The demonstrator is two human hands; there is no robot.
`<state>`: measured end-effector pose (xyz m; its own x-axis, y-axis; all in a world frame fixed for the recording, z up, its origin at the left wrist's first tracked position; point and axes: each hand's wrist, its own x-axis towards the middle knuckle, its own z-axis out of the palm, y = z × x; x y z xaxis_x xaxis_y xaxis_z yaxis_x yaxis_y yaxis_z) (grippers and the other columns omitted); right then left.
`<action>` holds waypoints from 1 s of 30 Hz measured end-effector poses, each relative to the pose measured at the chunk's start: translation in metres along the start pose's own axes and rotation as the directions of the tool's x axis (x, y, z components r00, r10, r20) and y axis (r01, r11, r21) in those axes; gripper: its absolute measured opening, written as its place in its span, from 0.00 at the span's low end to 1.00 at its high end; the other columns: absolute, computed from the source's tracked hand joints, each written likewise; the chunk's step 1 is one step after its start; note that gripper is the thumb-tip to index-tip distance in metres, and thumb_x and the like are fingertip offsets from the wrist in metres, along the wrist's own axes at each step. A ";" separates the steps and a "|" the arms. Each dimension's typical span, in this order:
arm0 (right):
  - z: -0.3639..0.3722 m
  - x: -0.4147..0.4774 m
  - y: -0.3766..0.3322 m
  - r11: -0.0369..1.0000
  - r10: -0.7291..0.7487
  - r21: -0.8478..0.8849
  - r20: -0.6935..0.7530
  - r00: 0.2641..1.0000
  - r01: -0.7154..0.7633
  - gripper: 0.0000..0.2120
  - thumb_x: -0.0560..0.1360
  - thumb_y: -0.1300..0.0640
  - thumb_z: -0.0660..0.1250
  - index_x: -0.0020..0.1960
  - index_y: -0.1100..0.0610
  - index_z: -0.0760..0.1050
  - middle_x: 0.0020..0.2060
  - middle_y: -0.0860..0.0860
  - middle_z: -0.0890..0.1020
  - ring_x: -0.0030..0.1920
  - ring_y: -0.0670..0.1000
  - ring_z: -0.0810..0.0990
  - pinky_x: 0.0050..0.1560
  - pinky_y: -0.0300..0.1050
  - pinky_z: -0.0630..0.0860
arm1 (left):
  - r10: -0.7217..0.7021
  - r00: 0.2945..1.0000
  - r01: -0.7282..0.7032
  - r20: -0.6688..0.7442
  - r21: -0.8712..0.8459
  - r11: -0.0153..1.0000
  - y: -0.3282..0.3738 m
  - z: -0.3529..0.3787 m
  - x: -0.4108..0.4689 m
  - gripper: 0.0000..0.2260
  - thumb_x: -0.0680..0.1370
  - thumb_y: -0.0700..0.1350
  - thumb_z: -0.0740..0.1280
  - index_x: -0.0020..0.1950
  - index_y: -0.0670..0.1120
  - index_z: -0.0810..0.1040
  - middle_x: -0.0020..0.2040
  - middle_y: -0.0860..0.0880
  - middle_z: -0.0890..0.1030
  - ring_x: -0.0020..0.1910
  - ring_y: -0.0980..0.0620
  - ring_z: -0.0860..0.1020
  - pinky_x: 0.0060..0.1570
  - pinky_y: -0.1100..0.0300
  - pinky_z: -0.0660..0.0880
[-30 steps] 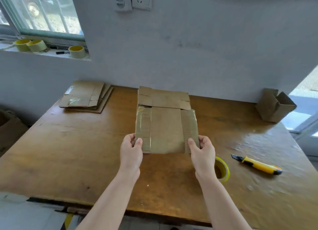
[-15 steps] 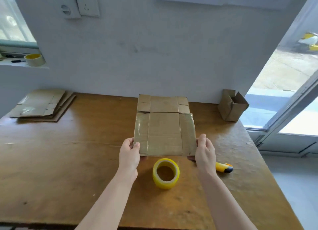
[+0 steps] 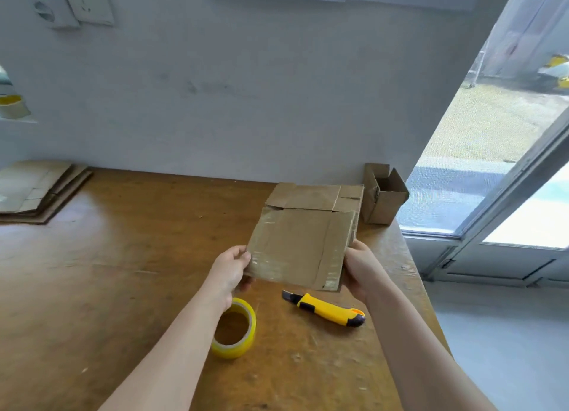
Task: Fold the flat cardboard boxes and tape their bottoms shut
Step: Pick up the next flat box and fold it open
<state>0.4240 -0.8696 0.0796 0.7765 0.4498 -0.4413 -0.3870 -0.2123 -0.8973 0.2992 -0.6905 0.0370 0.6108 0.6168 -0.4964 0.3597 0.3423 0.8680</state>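
The left hand [image 3: 231, 269] and the right hand [image 3: 358, 267] each gripped a near corner of the flat box [image 3: 303, 244], held tilted above the table [image 3: 123, 256], near the tape roll [image 3: 235, 329] and knife [image 3: 326, 309]. It was unopened, so folding and taping were left to do. One folded box [image 3: 383, 195] stood at the far edge, its bottom hidden; the stack of flat boxes [image 3: 34, 189] was cut off at left.

We see bright daylight from glass door [image 3: 480, 152] right; pale sheen on table [image 3: 80, 244] far left; frame edges bend.
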 end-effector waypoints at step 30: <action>-0.008 0.071 -0.015 0.729 -0.128 -0.683 -0.065 0.990 0.049 0.56 0.67 0.57 0.78 0.78 0.46 0.40 0.78 0.51 0.45 0.77 0.57 0.50 0.73 0.57 0.60 | 0.452 0.889 -0.312 0.075 0.823 0.476 0.040 0.079 0.038 0.09 0.81 0.42 0.57 0.51 0.46 0.77 0.46 0.49 0.81 0.43 0.49 0.78 0.41 0.50 0.79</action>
<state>0.4885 -0.8417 0.0615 0.8501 0.4162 -0.3228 0.0961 -0.7252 -0.6818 0.3927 -0.7096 0.0519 0.7585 0.6498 -0.0495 0.5611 -0.6124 0.5569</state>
